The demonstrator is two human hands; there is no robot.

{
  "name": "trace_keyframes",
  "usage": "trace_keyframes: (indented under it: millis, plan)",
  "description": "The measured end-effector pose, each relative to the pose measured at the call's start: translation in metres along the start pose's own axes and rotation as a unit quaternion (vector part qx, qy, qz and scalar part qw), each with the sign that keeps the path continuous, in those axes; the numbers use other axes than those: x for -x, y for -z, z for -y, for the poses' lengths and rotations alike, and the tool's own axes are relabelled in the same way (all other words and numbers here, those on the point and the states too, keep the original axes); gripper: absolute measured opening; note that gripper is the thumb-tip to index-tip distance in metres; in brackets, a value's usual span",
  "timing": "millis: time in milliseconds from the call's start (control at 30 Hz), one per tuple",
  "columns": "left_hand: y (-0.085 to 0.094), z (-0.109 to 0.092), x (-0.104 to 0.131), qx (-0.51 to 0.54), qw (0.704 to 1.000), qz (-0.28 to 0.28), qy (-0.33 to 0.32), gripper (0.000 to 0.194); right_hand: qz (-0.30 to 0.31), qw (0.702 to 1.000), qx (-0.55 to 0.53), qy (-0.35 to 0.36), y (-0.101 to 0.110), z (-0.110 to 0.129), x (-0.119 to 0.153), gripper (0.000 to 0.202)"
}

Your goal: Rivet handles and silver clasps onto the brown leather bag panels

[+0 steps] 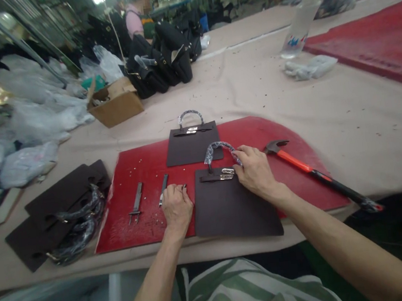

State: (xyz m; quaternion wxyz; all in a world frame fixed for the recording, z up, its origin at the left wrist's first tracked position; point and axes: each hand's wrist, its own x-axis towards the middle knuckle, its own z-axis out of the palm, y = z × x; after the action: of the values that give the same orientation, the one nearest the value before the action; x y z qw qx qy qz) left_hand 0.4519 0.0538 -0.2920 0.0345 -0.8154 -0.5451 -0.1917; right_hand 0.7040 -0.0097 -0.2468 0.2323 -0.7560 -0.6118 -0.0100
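A dark brown bag panel (pixel 235 209) lies at the front of the red mat (pixel 250 132), with a plastic-wrapped handle (pixel 218 145) and metal clasp pieces (pixel 226 173) along its top. My right hand (pixel 258 172) is closed over the right end of that handle. Just left of the panel, my left hand (pixel 176 205) rests on the mat with curled fingers. A small dark tip shows at its fingertips; what it is I cannot make out. Beyond that hand lies a slim metal tool (pixel 164 186), partly covered by it. A pronged punch (pixel 137 204) lies further left.
A second panel with a handle (pixel 193 146) lies behind. An orange-and-black claw hammer (pixel 306 169) lies at right. More panels (pixel 64 201) are stacked at left. Further back are a cardboard box (pixel 116 104), black bags (pixel 161 62), a bottle (pixel 299 26) and a person (pixel 134 22).
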Motion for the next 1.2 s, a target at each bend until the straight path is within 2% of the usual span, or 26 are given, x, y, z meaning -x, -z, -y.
trace_keyframes:
  millis: [200, 400, 733, 967, 1200]
  plan:
    - [0.001, -0.001, 0.001, 0.013, 1.0, -0.018, -0.003, 0.019, 0.074, 0.992, 0.074, -0.072, -0.018, -0.003, -0.029, 0.038]
    - [-0.001, -0.002, -0.001, 0.02, 0.999, -0.025, -0.004, 0.016, 0.117, 0.987, 0.066, -0.092, -0.02, -0.013, -0.042, 0.024]
    - [0.004, -0.005, -0.004, 0.014, 1.0, 0.009, 0.021, 0.018, 0.101, 0.994, 0.04, -0.027, -0.028, -0.021, -0.045, 0.029]
    - [0.002, -0.003, -0.002, 0.016, 1.0, 0.004, 0.015, 0.019, 0.107, 0.993, 0.03, -0.05, -0.024, -0.016, -0.045, 0.021]
    - [-0.002, -0.001, 0.0, 0.017, 1.0, -0.002, 0.003, 0.02, 0.068, 0.994, 0.019, -0.084, -0.023, -0.015, -0.025, 0.025]
